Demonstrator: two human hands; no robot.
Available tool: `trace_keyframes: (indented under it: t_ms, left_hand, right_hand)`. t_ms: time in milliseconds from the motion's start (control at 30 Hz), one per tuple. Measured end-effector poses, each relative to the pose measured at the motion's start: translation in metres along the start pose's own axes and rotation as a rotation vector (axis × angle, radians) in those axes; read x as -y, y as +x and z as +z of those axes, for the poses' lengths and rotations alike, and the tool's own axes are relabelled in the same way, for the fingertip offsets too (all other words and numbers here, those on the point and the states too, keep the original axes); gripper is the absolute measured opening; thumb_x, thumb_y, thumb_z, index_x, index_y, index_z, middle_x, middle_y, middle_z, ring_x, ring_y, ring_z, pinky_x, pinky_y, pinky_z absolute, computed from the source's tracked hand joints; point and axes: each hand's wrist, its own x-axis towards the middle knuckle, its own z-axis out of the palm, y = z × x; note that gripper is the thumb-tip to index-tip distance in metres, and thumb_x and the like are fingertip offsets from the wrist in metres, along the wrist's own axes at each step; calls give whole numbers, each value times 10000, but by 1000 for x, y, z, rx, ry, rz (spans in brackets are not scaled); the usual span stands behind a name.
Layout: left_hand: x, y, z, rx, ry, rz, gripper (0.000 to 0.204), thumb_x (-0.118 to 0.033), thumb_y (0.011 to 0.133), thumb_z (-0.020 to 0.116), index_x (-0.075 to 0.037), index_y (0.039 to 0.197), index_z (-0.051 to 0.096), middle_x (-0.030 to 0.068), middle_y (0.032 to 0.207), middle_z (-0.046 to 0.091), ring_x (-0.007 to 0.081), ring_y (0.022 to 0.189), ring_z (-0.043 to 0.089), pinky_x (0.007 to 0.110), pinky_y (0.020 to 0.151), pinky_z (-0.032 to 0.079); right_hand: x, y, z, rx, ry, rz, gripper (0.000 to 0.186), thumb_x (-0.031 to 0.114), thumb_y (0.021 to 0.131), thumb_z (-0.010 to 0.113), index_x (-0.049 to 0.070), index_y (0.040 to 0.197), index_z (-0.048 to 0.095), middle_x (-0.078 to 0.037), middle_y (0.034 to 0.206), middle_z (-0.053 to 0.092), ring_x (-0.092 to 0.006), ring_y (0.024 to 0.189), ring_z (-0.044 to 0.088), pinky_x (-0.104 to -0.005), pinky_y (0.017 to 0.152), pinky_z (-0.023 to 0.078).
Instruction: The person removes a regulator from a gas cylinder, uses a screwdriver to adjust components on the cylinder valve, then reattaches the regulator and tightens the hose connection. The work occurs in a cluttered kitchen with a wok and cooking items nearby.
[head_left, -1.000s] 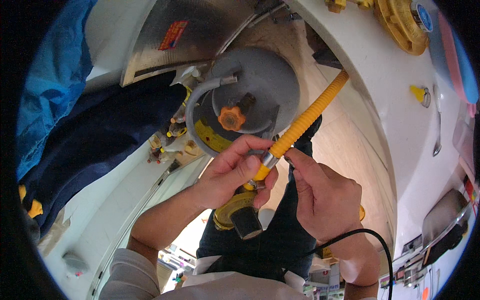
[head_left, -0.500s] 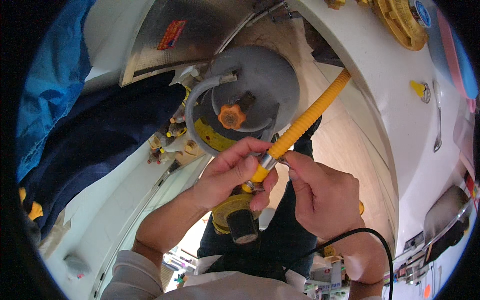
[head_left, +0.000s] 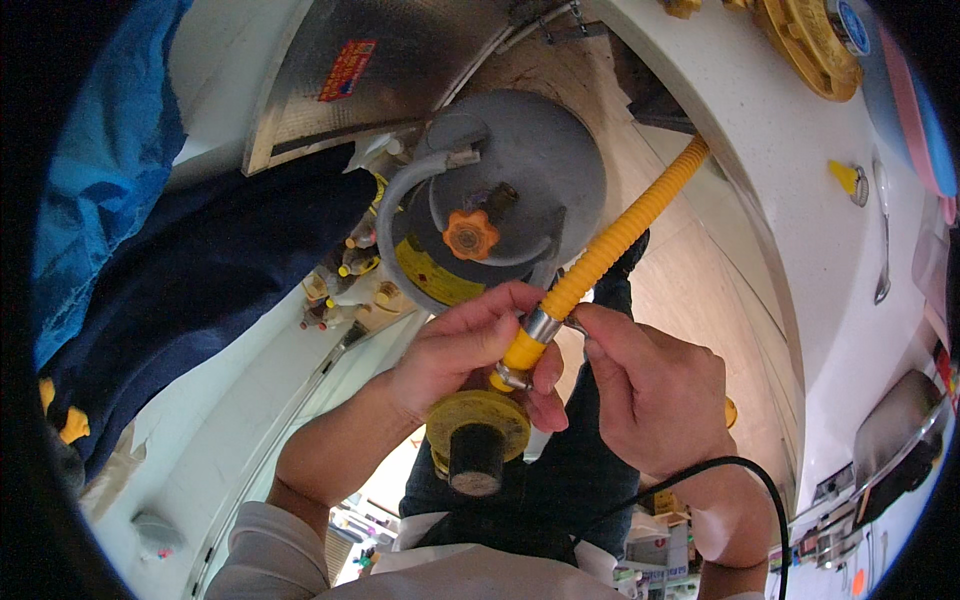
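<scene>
My left hand (head_left: 462, 345) is closed around the lower end of a yellow corrugated hose (head_left: 628, 226). A silver hose clamp (head_left: 541, 327) circles the hose just above a smooth yellow sleeve (head_left: 524, 351), and a second, smaller clamp (head_left: 511, 378) sits at its bottom. Below that hangs a worn yellow gas regulator (head_left: 478, 418) with a black round end. My right hand (head_left: 655, 385) pinches a small metal piece at the upper clamp's side, probably its screw; the fingertips mostly hide it. Behind my hands stands a grey gas cylinder (head_left: 545, 150) with an orange valve knob (head_left: 470, 235).
On the white countertop (head_left: 770, 170) at right lie a small yellow piece with a clamp (head_left: 850, 182), a spoon (head_left: 882, 235) and a brass burner part (head_left: 812, 50). An open cabinet door (head_left: 370, 80) is at the back. Dark blue cloth (head_left: 200, 270) hangs at left. A black cable (head_left: 745, 462) crosses my right wrist.
The hose and both hands have shifted slightly right in the picture. The regulator has swung a little and now hangs straighter. Both hands keep their hold.
</scene>
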Motion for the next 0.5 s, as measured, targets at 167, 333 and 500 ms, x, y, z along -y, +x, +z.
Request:
trace_keyframes:
  t_ms: [167, 333, 500]
  left_hand:
    - [-2, -2, -7, 32, 29, -39, 408, -342, 1115, 382, -102, 1445, 390, 140, 1001, 597, 220, 750, 661, 430, 751, 587]
    - [-4, -2, 1, 57, -142, -49, 382, -336, 1118, 393, -140, 1446, 388, 119, 970, 549, 162, 688, 585, 406, 701, 546]
    - [-3, -2, 2, 10, -97, -68, 334, -339, 1117, 409, -156, 1396, 401, 118, 977, 543, 153, 676, 572, 408, 690, 539]
  right_hand:
    - [3, 2, -6, 64, -56, 2, 198, 99, 971, 624, 94, 1161, 681, -119, 790, 717, -296, 684, 725, -382, 605, 567]
    - [-4, 6, 2, -45, -58, -143, 142, 97, 949, 635, 95, 1089, 662, -107, 790, 709, -298, 664, 713, -383, 600, 566]
    - [3, 7, 0, 68, -103, -49, 175, 67, 912, 643, 94, 1085, 643, -104, 754, 697, -298, 646, 706, -388, 571, 550]
